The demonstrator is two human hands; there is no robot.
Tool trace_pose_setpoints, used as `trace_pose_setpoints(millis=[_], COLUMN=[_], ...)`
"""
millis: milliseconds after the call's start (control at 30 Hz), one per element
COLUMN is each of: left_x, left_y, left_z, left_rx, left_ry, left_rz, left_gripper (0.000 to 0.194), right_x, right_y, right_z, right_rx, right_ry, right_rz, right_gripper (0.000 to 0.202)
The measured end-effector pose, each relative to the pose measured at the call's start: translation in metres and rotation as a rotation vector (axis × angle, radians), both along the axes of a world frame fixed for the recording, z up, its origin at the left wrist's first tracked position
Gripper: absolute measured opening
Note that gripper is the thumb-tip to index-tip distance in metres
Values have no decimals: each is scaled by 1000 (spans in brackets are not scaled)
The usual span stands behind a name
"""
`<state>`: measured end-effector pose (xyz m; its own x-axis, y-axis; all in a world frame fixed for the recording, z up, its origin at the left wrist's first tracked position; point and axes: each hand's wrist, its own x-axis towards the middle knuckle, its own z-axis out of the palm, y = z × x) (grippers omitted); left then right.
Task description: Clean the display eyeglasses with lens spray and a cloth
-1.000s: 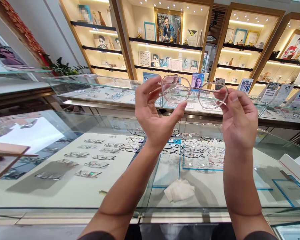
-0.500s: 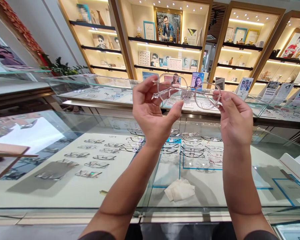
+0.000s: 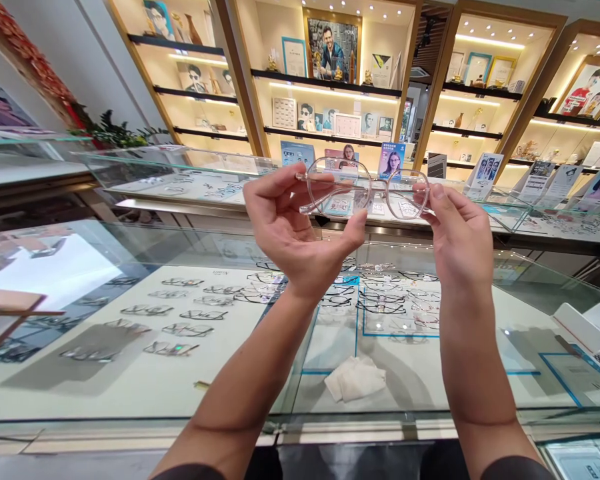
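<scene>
A pair of eyeglasses (image 3: 379, 185) with thin, light metal rims and clear lenses is held up above the glass counter. My left hand (image 3: 300, 227) has its fingers behind the left lens and temple, gripping that side, while its thumb sticks out below the lens. At the other end, my right hand (image 3: 460, 233) pinches the right rim and hinge between thumb and fingers. Below them, a crumpled white cloth (image 3: 356, 379) lies on the counter top.
Several eyeglass frames (image 3: 177, 330) are laid out under the glass display counter (image 3: 130, 393). A second glass showcase (image 3: 190, 193) stands behind it, with small posters (image 3: 393, 161) on top. Lit wall shelves (image 3: 325, 83) fill the back. A white box (image 3: 580, 327) sits at right.
The eyeglasses and both hands have shifted slightly left and a little down in view, and the glasses are a bit more level. Both hands keep their hold.
</scene>
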<state>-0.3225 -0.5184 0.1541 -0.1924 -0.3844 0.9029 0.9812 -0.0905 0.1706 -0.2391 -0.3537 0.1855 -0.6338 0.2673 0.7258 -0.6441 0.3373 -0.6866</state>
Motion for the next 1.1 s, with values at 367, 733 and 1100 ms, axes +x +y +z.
trace_pose_setpoints(millis=[367,733,1100], left_x=[-9,-5,-3], left_y=[-3,-12,-7], left_z=[3,7,9], left_rx=[-67,-74,-38], left_ry=[-84,-91,-59], left_rz=[-156,-278,-225], left_gripper=[70,73,64], right_x=[8,5,-3], right_y=[-5,-5,3], right_z=[4,4,2], right_rx=[-21,53,77], right_ry=[-11,-84,-86], right_rz=[27,36,40], right_gripper=[33,38,39])
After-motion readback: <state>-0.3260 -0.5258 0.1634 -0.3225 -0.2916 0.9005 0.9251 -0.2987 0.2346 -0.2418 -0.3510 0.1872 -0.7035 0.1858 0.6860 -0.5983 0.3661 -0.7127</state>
